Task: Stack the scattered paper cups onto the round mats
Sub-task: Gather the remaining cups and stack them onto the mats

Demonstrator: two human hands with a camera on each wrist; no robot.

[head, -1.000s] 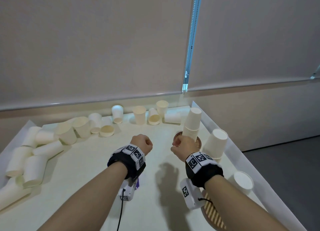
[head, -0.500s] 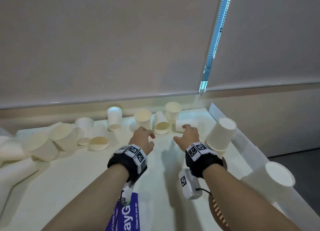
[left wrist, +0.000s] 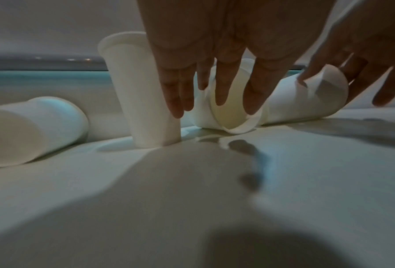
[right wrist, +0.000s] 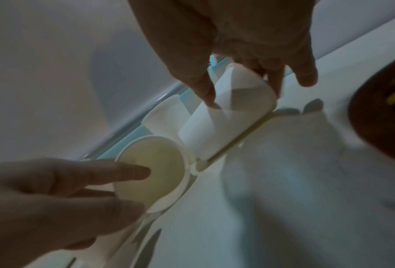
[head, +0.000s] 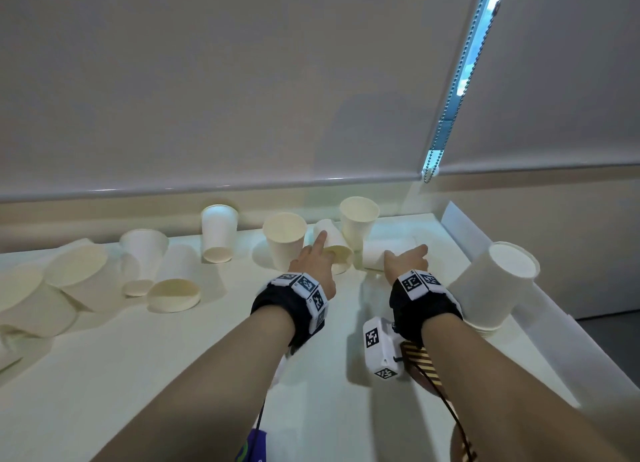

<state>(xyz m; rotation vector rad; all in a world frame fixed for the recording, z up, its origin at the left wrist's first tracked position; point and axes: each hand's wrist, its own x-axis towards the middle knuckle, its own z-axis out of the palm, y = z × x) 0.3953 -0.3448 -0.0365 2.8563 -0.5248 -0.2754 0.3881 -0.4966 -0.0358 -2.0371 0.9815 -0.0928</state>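
Note:
Several white paper cups lie scattered along the back of the table [head: 173, 375]. My left hand [head: 320, 250] reaches with straight fingers to a cup lying on its side [head: 334, 250], mouth toward me; in the left wrist view its fingertips [left wrist: 219, 98] hang just before that cup's mouth [left wrist: 233, 110]. My right hand [head: 405, 257] holds another lying cup [head: 375, 257] between thumb and fingers [right wrist: 274, 85], seen clearly in the right wrist view [right wrist: 233, 116]. A stack of upturned cups [head: 495, 285] stands on a round striped mat [head: 420, 356] at the right.
Upright cups [head: 285, 240] [head: 358, 219] stand right beside the two lying ones, and one upturned cup [head: 219, 233] farther left. More cups [head: 86, 278] pile at the left. A raised white border [head: 571, 323] runs along the table's right edge. Window blinds hang behind.
Both hands left the stack at the mat and moved forward to the back row of cups. The fists opened; the right hand now closes round a lying cup.

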